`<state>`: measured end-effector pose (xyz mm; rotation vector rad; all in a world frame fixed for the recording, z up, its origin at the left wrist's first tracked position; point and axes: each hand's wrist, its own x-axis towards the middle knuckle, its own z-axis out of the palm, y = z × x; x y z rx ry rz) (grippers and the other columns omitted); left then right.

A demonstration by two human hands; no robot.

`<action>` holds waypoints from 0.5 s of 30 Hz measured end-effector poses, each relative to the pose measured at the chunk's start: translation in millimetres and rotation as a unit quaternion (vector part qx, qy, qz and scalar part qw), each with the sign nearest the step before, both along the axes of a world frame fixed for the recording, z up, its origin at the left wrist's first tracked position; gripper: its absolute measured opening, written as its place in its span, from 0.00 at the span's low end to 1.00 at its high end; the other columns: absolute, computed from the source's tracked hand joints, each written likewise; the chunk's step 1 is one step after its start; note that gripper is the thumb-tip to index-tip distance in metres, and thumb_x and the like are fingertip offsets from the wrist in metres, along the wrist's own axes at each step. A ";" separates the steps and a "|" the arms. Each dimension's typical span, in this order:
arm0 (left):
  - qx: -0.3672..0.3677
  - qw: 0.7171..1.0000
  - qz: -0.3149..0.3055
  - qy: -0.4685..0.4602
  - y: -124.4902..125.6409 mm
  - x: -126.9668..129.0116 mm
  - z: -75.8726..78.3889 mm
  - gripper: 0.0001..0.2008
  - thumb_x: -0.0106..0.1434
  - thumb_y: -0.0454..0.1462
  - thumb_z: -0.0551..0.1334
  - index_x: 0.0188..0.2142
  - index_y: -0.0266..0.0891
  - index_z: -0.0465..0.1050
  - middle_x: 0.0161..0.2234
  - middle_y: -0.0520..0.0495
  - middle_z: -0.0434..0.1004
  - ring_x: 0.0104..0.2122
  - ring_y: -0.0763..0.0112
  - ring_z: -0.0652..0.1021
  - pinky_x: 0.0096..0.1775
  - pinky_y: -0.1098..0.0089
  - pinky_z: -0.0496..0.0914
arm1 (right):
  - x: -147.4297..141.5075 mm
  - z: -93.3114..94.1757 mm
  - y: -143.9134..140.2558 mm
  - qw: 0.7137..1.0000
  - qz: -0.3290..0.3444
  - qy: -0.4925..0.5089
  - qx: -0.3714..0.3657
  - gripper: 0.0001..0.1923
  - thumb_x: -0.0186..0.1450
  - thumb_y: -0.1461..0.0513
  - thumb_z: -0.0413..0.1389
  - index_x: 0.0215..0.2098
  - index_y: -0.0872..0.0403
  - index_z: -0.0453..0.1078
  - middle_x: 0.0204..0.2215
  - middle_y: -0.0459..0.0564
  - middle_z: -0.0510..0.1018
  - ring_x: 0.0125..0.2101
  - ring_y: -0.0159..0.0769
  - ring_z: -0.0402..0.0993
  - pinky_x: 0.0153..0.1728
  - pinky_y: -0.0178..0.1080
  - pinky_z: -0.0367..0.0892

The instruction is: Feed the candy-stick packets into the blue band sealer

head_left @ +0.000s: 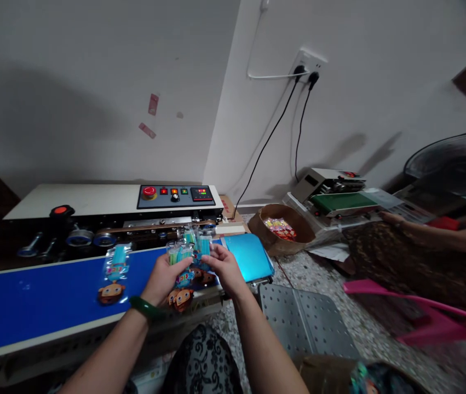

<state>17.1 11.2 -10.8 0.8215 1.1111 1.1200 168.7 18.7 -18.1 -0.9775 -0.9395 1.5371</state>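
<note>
Both hands, left hand [162,276] & right hand [224,268], clamped on clear packets [189,254], tops up over blue belt [31,301] by sealer [134,210], one packet [113,276] already lying on belt.

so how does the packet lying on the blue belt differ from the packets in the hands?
The packet on the belt is single and lies flat on the blue belt, untouched; the held packets are several, bunched together and lifted over the belt's end. The belt packet shows its whole printed face; the held packets are partly covered by the left hand and right hand. Both are clear packets with turquoise contents and a cartoon face print.
</note>
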 end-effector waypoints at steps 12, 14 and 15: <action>-0.019 0.997 0.077 -0.011 3.8 -12.5 10.8 0.20 0.41 0.41 0.68 0.34 0.33 0.72 0.29 0.44 0.78 0.27 0.63 0.78 0.32 0.63 0.72 | 42.3 -21.2 49.4 0.973 -0.139 -0.145 -0.113 0.08 0.44 0.65 0.57 0.20 0.55 0.60 0.12 0.40 0.64 0.12 0.26 0.58 0.15 0.31 0.57; -0.026 0.997 0.071 -0.024 4.2 -11.2 10.8 0.20 0.42 0.40 0.68 0.35 0.33 0.71 0.29 0.44 0.78 0.27 0.62 0.78 0.33 0.62 0.72 | 40.9 -23.2 57.2 0.973 -0.127 -0.159 -0.106 0.08 0.43 0.66 0.57 0.18 0.55 0.60 0.12 0.40 0.63 0.12 0.26 0.58 0.15 0.31 0.56; -0.028 0.997 0.070 -0.029 4.5 -10.4 10.0 0.21 0.42 0.40 0.68 0.35 0.33 0.71 0.29 0.44 0.78 0.27 0.62 0.78 0.33 0.61 0.72 | 39.8 -24.5 60.3 0.973 -0.127 -0.167 -0.100 0.08 0.43 0.67 0.57 0.18 0.55 0.60 0.12 0.40 0.63 0.13 0.26 0.58 0.16 0.31 0.56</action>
